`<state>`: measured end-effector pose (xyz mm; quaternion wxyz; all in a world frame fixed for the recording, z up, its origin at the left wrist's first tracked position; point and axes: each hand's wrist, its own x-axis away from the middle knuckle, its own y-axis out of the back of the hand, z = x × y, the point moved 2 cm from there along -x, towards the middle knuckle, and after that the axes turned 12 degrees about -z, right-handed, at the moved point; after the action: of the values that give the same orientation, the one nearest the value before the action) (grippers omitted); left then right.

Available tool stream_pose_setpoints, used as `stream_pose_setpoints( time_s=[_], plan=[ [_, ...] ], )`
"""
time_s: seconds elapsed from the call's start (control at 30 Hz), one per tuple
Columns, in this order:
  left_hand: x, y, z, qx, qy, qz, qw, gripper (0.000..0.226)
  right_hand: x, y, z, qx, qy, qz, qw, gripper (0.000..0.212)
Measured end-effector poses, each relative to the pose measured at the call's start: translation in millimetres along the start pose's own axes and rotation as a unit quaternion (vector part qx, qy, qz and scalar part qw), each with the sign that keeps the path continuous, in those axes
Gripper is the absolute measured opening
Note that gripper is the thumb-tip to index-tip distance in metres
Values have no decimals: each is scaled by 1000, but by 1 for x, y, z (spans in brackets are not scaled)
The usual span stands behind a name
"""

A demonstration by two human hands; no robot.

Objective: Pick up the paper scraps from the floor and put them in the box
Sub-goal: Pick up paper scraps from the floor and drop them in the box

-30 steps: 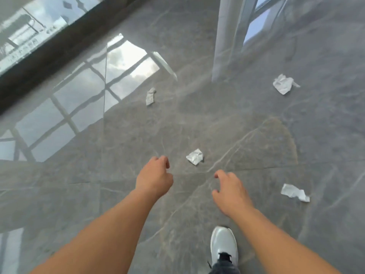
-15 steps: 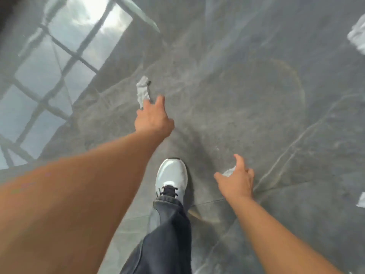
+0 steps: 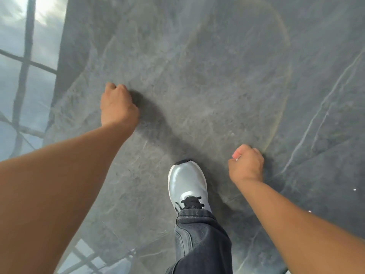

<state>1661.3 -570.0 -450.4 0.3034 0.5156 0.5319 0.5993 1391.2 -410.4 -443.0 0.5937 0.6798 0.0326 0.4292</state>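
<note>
Though both fists curl shut, left hand (image 3: pixel 118 104) & right hand (image 3: pixel 246 167) hide contents.

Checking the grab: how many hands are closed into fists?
2. The left hand is upper left, against the floor; the right hand is beside the shoe. Any scraps inside are hidden.

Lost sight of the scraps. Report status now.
Left hand fisted at floor, contents hidden. Right hand fisted, white sliver at fingertips, possibly paper. No loose scraps or box visible. Shoe between hands.
</note>
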Motion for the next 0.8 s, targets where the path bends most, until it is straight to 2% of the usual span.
stream_pose_setpoints(
  time_s=[0.07, 0.2, 0.33, 0.47, 0.7, 0.8],
  plan=[
    [7, 4, -11, 4, 1, 34, 999, 25, 3, 9, 4, -17, 21, 26, 999, 9],
    [48, 20, -50, 23, 5, 89, 996, 29, 12, 36, 5, -38, 16, 16, 999, 8],
    [101, 47, -98, 70, -57, 120, 989, 28, 21, 71, -3, -71, 0, 14, 997, 13],
    [158, 87, -143, 68, -131, 138, 979, 19, 39, 129, -25, -123, 3, -25, 992, 12],
    [282, 171, -234, 10, -252, 132, 959, 19, 84, 274, -155, -127, 80, -48, 987, 20],
    [350, 201, -283, -9, -292, 133, 947, 18, 102, 336, -232, -139, 42, -54, 988, 21]
  ],
)
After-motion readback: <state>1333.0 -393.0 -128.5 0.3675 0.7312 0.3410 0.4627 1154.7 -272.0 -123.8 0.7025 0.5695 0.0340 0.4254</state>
